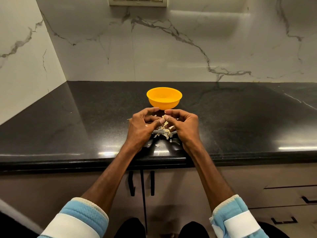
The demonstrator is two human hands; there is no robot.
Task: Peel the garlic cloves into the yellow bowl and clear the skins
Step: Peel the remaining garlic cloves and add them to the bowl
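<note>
While skins (164,132) litter the front edge of the desk (68,126), left hand (142,128) and right hand (186,126) pinch one garlic clove (165,117) near the yellow bowl (164,100).

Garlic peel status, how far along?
Done: some peeling, loose skins lie on the counter below the hands. In hand: left hand and right hand pinch one clove between them. Left: no clove shows in the yellow bowl from here; skins not yet cleared.

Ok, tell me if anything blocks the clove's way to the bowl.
Nothing visible does. Left hand and right hand pinch the clove just short of the bowl; the skins lie under the hands.
</note>
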